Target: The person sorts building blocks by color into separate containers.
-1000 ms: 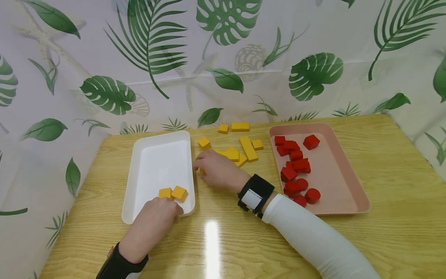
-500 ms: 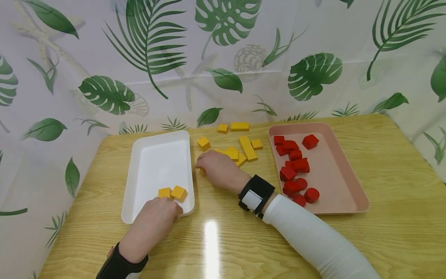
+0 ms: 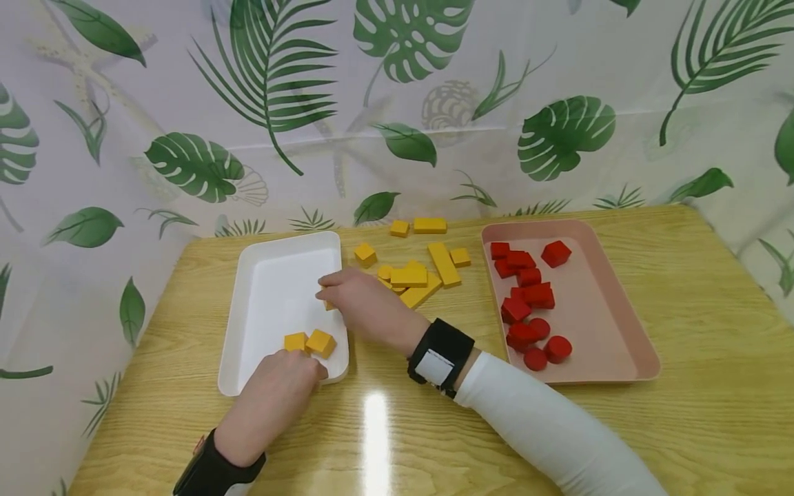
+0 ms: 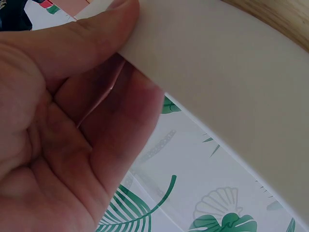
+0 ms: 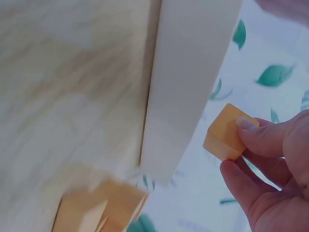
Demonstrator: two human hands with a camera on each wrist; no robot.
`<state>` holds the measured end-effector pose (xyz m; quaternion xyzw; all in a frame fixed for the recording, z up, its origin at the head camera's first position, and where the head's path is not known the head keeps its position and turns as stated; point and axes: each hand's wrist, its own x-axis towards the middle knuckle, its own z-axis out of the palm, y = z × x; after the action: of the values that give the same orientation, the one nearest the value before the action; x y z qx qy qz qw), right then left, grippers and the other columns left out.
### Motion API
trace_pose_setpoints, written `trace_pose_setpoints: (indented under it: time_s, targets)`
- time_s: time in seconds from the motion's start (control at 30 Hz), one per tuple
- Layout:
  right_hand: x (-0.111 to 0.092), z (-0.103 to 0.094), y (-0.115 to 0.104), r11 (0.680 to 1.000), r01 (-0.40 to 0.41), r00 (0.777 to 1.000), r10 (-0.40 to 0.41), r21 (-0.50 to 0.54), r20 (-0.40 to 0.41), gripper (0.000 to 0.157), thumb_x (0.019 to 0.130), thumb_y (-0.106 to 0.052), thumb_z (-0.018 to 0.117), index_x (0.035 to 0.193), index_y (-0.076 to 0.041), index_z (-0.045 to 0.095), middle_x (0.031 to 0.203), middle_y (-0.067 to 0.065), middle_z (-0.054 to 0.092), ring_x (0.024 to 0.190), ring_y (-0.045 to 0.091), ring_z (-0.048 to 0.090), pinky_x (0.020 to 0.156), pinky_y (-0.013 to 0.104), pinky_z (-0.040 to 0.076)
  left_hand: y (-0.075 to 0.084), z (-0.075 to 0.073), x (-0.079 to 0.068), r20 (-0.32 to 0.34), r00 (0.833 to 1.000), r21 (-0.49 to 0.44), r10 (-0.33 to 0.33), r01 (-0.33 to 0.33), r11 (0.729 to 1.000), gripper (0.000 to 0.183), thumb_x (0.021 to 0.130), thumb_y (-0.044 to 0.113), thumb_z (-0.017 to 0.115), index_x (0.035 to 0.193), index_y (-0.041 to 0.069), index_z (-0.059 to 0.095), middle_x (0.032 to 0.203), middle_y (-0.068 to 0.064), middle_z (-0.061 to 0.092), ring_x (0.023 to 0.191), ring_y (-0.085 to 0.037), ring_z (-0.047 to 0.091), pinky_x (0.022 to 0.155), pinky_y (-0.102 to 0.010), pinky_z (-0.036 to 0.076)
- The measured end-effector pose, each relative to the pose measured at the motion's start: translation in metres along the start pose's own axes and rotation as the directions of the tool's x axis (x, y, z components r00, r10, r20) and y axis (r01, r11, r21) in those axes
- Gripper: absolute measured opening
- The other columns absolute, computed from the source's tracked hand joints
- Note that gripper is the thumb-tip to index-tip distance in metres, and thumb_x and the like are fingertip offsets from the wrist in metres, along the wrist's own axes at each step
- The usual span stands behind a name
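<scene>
In the head view my left hand (image 3: pixel 279 386) grips the near rim of the white tray (image 3: pixel 269 275). The left wrist view shows its thumb on the tray's wall (image 4: pixel 227 72) and the fingers curled over the edge. Just beyond these fingers, two yellow blocks (image 3: pixel 320 343) sit inside the tray. My right hand (image 3: pixel 372 303) is over the tray's right rim. Between thumb and fingertips it pinches a yellow cube-like block (image 5: pixel 227 130), mostly hidden by the hand in the head view.
Several yellow blocks (image 3: pixel 409 277) lie in a loose group right of the white tray, some stacked. Further right stands a pink tray (image 3: pixel 604 331) holding several red blocks (image 3: pixel 538 295). A leaf-patterned cloth (image 3: pixel 347 138) hangs behind the wooden table (image 3: pixel 434 441).
My right hand has lifted a yellow block from beside the white tray and moved left over its rim. The left hand has stayed on the tray's near edge.
</scene>
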<state>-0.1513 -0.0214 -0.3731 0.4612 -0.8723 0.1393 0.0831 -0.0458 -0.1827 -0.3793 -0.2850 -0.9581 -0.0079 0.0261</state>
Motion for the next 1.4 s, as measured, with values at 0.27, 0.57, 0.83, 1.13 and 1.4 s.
trace_pose_setpoints:
  time_s: [0.27,0.57,0.83,1.13,1.4]
  targets:
    - [0.007,0.028,-0.021,0.984,0.088,0.988,-0.066,-0.158,0.137,0.024,0.087,-0.004,0.054,0.097,-0.021,0.069,0.099,-0.006,0.060,0.089,0.012,0.050,0.075,0.018,0.042,0.000,0.000,0.000,-0.010,1.000,0.016,-0.005,0.005,1.000,0.029,0.067,-0.008,0.060,0.057,0.019,0.055,0.049,0.010,0.034,0.046,-0.009,0.037,0.039,-0.026,0.032]
    - [0.011,0.032,-0.023,0.991,0.060,0.982,-0.036,-0.124,0.184,0.020,0.087,-0.008,0.056,0.097,-0.020,0.069,0.091,-0.006,0.061,0.081,0.010,0.049,0.070,0.020,0.041,0.001,0.000,-0.001,-0.012,1.000,0.052,-0.008,0.009,0.999,0.027,0.070,-0.005,0.061,0.058,0.018,0.055,0.051,0.009,0.035,0.046,-0.010,0.037,0.040,-0.027,0.034]
    - [0.004,0.015,-0.011,1.000,-0.004,0.987,0.008,-0.024,0.162,0.037,0.085,-0.006,0.055,0.120,-0.017,0.061,0.127,0.001,0.053,0.114,0.016,0.048,0.092,0.022,0.037,0.001,0.001,-0.001,-0.006,1.000,0.039,-0.005,0.005,0.999,0.024,0.068,-0.005,0.063,0.061,0.018,0.059,0.051,0.010,0.037,0.047,-0.009,0.039,0.042,-0.027,0.036]
    - [-0.016,-0.003,0.038,0.968,-0.249,0.960,0.243,0.028,0.137,0.042,0.082,-0.010,0.057,0.123,-0.021,0.058,0.138,0.003,0.043,0.125,0.021,0.037,0.097,0.031,0.034,-0.001,0.001,0.000,-0.020,1.000,0.030,-0.002,0.003,1.000,0.029,0.068,-0.006,0.060,0.056,0.019,0.052,0.048,0.009,0.033,0.046,-0.009,0.035,0.040,-0.025,0.032]
    - [-0.032,0.000,0.071,0.911,-0.412,0.892,0.408,-0.022,0.192,0.037,0.082,-0.015,0.063,0.119,-0.019,0.062,0.126,0.001,0.053,0.114,0.020,0.045,0.096,0.034,0.036,-0.001,0.004,-0.001,-0.018,1.000,0.005,-0.017,0.017,1.000,0.031,0.067,-0.008,0.058,0.056,0.019,0.051,0.049,0.009,0.032,0.047,-0.009,0.033,0.040,-0.025,0.031]
